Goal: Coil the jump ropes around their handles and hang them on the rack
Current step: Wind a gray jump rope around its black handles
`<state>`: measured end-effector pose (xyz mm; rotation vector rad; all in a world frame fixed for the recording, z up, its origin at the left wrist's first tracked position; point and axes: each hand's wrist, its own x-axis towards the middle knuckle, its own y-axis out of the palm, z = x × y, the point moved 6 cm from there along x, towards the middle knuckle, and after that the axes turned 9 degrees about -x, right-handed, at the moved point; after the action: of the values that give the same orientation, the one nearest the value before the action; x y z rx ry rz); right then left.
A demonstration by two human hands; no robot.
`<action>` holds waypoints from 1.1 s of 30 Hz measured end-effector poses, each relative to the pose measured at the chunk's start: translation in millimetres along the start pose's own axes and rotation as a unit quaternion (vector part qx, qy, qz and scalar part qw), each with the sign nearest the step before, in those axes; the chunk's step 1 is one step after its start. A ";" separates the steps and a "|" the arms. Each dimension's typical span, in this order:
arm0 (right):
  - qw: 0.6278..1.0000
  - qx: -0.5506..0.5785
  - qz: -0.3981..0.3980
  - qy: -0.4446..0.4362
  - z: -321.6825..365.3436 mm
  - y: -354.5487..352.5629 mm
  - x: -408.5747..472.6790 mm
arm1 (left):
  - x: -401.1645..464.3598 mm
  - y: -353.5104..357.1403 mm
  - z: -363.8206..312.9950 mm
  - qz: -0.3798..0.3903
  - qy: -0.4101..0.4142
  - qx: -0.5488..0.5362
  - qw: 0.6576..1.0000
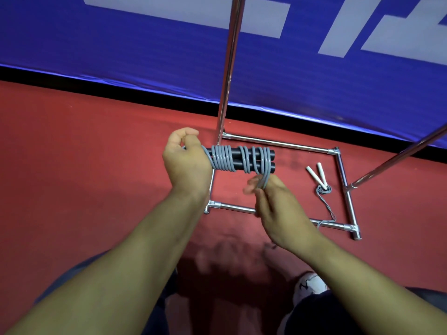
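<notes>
Above rack base (280,142), left hand (186,163) grips coiled rope (223,158)

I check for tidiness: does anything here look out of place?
Yes. A second rope with white handles lies loose on the floor inside the rack base, its cord trailing over the front bar.

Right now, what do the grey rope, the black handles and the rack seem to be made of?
Grey rope: probably smooth plastic or rubber coating; it shines slightly and bends in even coils.
Black handles: matte, perhaps foam or rubber; no shine.
Rack: polished metal tubing, likely chrome or steel; bright mirror-like reflections.
</notes>
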<state>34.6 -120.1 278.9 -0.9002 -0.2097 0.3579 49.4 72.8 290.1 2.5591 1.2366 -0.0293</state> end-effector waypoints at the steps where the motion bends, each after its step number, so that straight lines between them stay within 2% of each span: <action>1: 0.998 0.049 -0.012 0.025 -0.1 -2.9 -1.5 | 0.6 -0.6 1.3 -0.009 -0.009 0.000 1.000; 5: 0.977 0.205 -0.019 0.060 3.8 -8.3 -8.1 | 3.6 -2.3 7.4 -0.025 -0.039 -0.010 0.999; 7: 0.979 0.194 -0.045 0.046 3.4 -13.2 -7.1 | 3.6 -2.9 9.3 -0.024 -0.048 -0.017 0.998; 12: 0.993 0.100 -0.040 0.039 -1.0 -19.1 4.3 | -7.3 -3.1 15.7 -0.025 -0.091 -0.006 0.996; 14: 0.988 0.141 -0.024 0.065 -4.7 -12.4 3.9 | -15.0 -3.6 18.6 -0.030 -0.119 -0.002 0.992; 17: 0.960 0.254 -0.028 0.119 -8.6 -3.2 -0.6 | -24.9 -2.1 21.3 -0.026 -0.151 -0.010 0.988; 21: 0.920 0.357 -0.071 0.146 -6.4 -7.1 -2.2 | -34.5 1.9 21.5 -0.007 -0.146 -0.006 0.989; 25: 0.886 0.428 -0.034 0.176 -3.5 4.0 -2.8 | -34.6 -0.3 29.4 -0.004 -0.105 0.023 0.994; 30: 0.889 0.392 0.040 0.235 -6.2 20.5 -13.8 | -48.4 2.6 37.4 0.039 -0.044 0.115 0.992; 33: 0.905 0.361 0.064 0.218 -3.2 17.0 -12.1 | -45.1 2.8 36.3 0.033 -0.047 0.095 0.994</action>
<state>20.8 -117.6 263.1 -0.2374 0.3849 0.3107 27.2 26.8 262.8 2.7233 1.1636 -0.2638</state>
